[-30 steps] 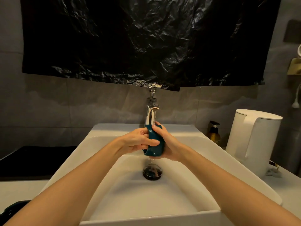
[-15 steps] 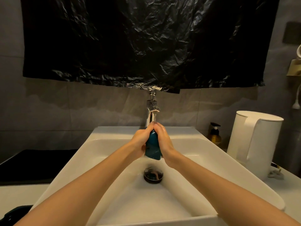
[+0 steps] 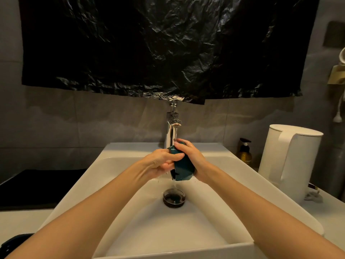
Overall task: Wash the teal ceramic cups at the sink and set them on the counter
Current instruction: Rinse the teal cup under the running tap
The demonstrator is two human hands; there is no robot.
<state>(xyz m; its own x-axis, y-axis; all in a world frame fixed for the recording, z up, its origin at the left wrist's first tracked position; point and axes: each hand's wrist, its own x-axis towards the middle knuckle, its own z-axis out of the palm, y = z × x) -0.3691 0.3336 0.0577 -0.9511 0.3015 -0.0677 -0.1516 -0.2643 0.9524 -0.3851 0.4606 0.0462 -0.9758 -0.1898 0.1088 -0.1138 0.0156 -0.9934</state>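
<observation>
I hold one teal ceramic cup (image 3: 183,170) over the white sink (image 3: 119,161), under the chrome tap (image 3: 171,131) from which a thin stream of water runs. The cup is tipped with its mouth down and to the left. My right hand (image 3: 192,157) grips it from the right and over the top. My left hand (image 3: 162,162) wraps its fingers round the cup's left side, thumb across the front. Water drips from the cup toward the dark drain (image 3: 174,198).
A white electric kettle (image 3: 291,161) stands on the counter right of the sink, with a small amber pump bottle (image 3: 245,155) behind it. A black mat (image 3: 33,187) covers the counter at left. Black plastic sheeting (image 3: 158,47) hangs on the wall above the tap.
The cup has been turned between my hands under the water, and now tilts mouth-down to the left. My left thumb has moved across its front.
</observation>
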